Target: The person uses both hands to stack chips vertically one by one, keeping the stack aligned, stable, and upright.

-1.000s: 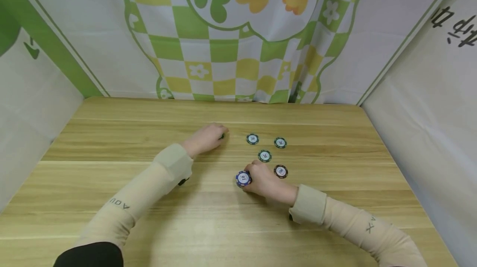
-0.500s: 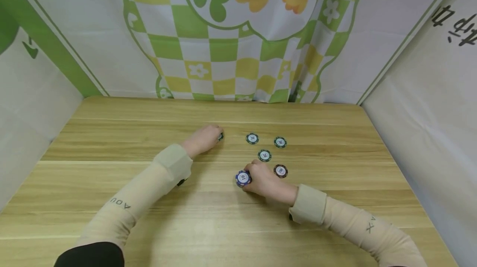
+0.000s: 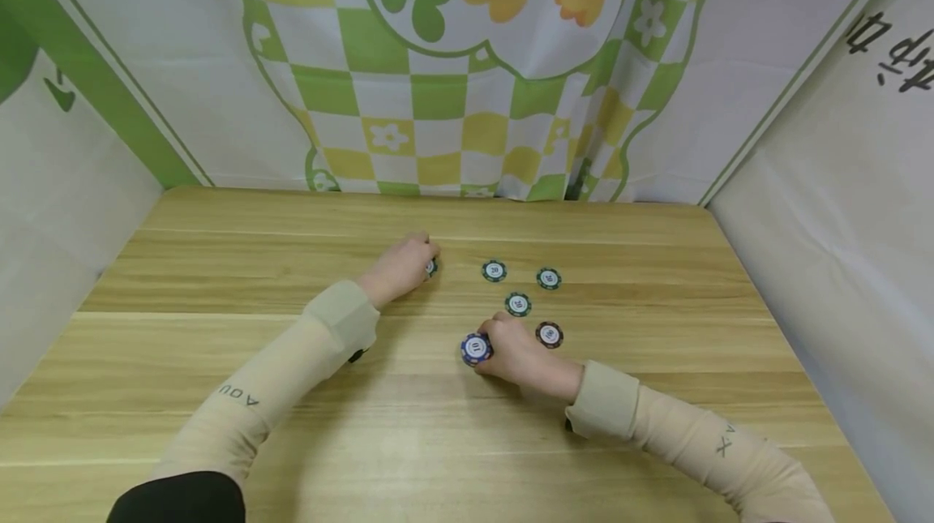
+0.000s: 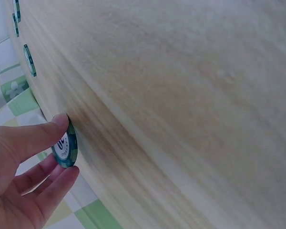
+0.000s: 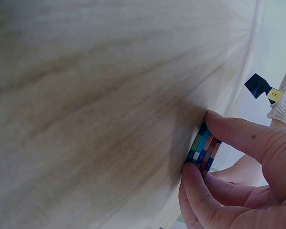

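Note:
My left hand [image 3: 400,267] is at the far middle of the table, a green poker chip [image 4: 66,148] pinched between thumb and fingertips. In the left wrist view the chip's numbered face shows, its edge close to the wood. Nearer the front, my right hand [image 3: 520,353] grips a short stack of poker chips [image 3: 476,349], topped by a blue one marked 10. Seen from the right wrist, the stack [image 5: 204,150] has green, blue and reddish edges, thumb on one side and fingers on the other.
Green chips marked 20 lie flat beyond the right hand: one at the left [image 3: 494,270], one at the right [image 3: 549,278], one nearer [image 3: 518,304]. A dark chip [image 3: 550,335] lies just right of that hand. A checkered curtain [image 3: 438,134] hangs behind the wooden table [image 3: 241,255].
My left hand has shifted slightly left, and more of its chip's face shows now than one second ago. The right hand and its stack stay where they were.

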{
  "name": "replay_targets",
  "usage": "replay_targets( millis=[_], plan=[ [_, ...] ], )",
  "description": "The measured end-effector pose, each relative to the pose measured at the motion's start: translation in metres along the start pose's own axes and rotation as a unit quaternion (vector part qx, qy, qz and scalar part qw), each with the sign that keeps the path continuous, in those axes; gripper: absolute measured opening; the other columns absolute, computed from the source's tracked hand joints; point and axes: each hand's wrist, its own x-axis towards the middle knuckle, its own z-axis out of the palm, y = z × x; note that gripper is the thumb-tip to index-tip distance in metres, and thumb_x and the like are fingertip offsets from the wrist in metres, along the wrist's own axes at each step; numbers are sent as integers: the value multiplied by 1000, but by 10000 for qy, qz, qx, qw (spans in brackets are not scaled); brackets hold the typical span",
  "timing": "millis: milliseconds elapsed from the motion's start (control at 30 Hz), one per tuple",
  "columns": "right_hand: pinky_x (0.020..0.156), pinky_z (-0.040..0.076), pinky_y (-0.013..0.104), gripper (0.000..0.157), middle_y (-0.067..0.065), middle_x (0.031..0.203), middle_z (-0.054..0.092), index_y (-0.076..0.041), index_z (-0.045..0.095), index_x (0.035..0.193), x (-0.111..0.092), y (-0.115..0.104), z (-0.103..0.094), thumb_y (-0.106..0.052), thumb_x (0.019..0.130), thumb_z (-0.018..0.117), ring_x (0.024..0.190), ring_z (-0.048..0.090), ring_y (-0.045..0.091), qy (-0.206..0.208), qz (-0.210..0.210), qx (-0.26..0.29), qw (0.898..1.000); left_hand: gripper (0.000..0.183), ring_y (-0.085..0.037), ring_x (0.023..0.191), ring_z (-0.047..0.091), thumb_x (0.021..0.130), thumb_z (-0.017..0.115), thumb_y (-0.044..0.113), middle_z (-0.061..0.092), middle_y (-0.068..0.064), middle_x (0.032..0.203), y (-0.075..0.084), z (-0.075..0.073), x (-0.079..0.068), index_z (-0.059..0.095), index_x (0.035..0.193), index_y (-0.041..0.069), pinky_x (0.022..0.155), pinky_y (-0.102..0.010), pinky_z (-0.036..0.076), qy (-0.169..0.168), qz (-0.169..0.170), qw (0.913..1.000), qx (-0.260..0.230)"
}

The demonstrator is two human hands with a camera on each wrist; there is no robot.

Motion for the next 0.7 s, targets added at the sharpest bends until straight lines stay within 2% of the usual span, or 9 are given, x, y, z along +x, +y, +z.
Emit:
replay_targets(
  millis=[167,333,700],
  plan=[
    [73,50,32,47,16,95,57,7,61,104,0,0,0,-16,68,79,83,56,22,24,-14,-27,10000,20,-25,86,55,82,60,-1,55,-13,95,1,-2,-1,63,102,2,72,-34,48,242,-37,9997,-80],
    [72,50,31,47,15,94,57,7,61,104,-1,0,0,-16,68,79,82,56,22,47,-47,-34,10000,17,-22,82,56,81,61,-2,56,-12,92,1,-4,0,65,98,1,69,-32,48,329,7,9994,-148],
    [68,50,30,43,13,88,57,8,61,99,-1,2,1,-14,66,80,78,55,20,178,-257,-11,9995,11,-21,83,58,84,60,0,60,-10,91,2,-14,-4,67,92,2,73,-32,49,180,-78,9976,-668]
  ],
)
